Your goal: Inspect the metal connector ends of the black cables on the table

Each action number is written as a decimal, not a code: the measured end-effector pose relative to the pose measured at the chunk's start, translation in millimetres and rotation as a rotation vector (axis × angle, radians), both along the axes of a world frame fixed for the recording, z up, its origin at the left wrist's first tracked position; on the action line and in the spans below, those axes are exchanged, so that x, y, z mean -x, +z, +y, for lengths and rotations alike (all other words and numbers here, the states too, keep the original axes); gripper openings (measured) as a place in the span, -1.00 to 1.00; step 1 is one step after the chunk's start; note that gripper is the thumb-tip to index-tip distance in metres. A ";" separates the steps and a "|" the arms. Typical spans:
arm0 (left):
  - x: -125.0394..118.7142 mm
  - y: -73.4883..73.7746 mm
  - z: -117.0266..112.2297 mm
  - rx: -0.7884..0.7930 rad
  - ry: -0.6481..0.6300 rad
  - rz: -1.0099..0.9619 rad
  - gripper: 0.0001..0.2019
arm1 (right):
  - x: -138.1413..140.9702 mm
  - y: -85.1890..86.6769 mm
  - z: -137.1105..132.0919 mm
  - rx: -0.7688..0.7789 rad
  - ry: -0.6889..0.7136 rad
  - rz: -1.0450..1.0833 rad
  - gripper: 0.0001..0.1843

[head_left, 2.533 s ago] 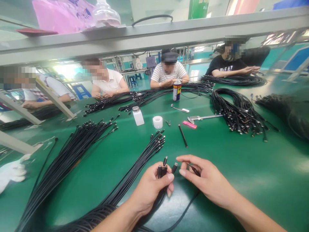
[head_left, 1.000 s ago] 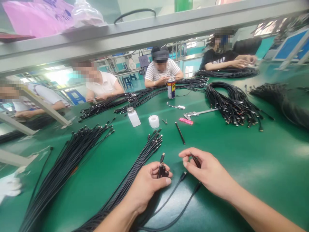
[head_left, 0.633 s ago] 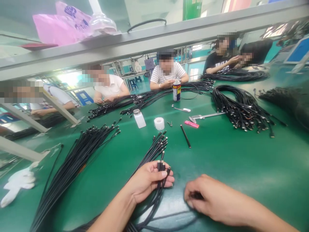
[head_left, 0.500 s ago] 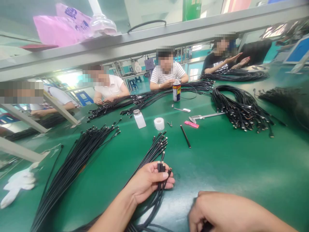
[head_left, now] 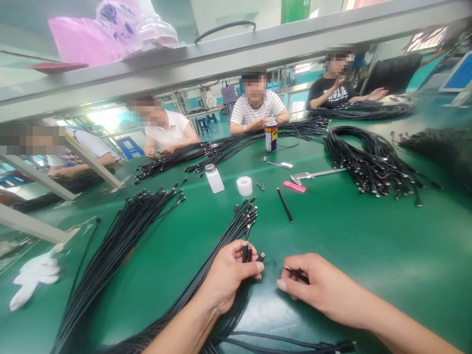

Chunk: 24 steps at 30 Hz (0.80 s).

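Note:
My left hand (head_left: 239,273) is closed around a few black cables, whose plugs (head_left: 246,251) with metal tips stick up above the thumb. More black cables (head_left: 224,236) run under that forearm, their ends fanned out on the green table beyond the hand. To the right, my right hand (head_left: 304,280) is closed in a pinch on a thin black cable (head_left: 298,275), mostly hidden by the fingers. Below it, several loose cable ends (head_left: 332,347) lie by the bottom edge. A gap separates the two hands.
A large cable bundle (head_left: 121,246) lies left, near a white glove (head_left: 35,280). Ahead are a bottle (head_left: 214,179), tape roll (head_left: 244,187), black pen-like stick (head_left: 284,205), pink piece (head_left: 294,187), caliper (head_left: 313,175), spray can (head_left: 271,135) and coiled cables (head_left: 368,162). Co-workers sit opposite.
My right hand has risen from the bottom edge toward my left hand, with the thin black cable between its fingers. My left hand keeps its cables. A far co-worker has raised one hand.

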<state>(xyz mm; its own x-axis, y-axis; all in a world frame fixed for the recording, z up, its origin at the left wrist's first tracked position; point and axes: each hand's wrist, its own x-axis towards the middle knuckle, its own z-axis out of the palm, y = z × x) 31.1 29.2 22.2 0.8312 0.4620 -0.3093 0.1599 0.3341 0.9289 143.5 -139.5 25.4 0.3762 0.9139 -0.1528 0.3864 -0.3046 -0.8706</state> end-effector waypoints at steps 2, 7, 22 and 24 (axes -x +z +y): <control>0.6 0.0 -0.8 0.009 -0.005 0.003 -0.63 | -0.7 0.9 0.7 -0.032 -0.017 0.015 -0.80; 2.7 -2.5 0.6 0.062 -0.096 0.001 -0.64 | -5.5 1.7 0.2 -0.095 -0.130 0.027 -0.80; 5.0 0.8 12.1 0.150 -0.218 0.026 -0.66 | -4.7 3.2 -0.1 -0.118 -0.180 -0.005 -0.79; 4.3 1.1 10.2 0.120 -0.171 0.003 -0.65 | -4.7 2.2 -0.1 -0.116 -0.178 -0.009 -0.80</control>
<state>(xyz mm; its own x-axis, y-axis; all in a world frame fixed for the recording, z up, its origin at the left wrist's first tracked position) 26.7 39.4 23.3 0.8932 0.2744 -0.3562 0.2266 0.4097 0.8836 148.2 -139.6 27.6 0.5338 0.8443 -0.0468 0.3432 -0.2669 -0.9005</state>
